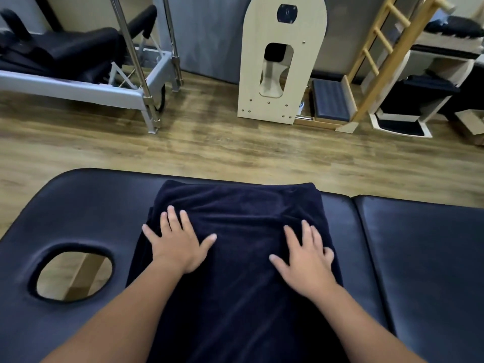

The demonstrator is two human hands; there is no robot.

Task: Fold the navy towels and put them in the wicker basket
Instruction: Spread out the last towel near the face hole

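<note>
Lying across the padded table (pixel 78 205), a navy towel (pixel 235 258) runs from the far edge toward the near side, right of the oval face hole (pixel 74 275). The left hand (pixel 178 244) rests flat on its left part, fingers spread and straight. The right hand (pixel 306 258) presses flat on its right part, fingers likewise spread, gripping nothing. Beyond the table, on the wooden floor (pixel 209 142), stand exercise machines.

Both forearms are bare to the frame's bottom edge; the left hand (pixel 176 243) and right hand (pixel 306 254) are ungloved.
</note>
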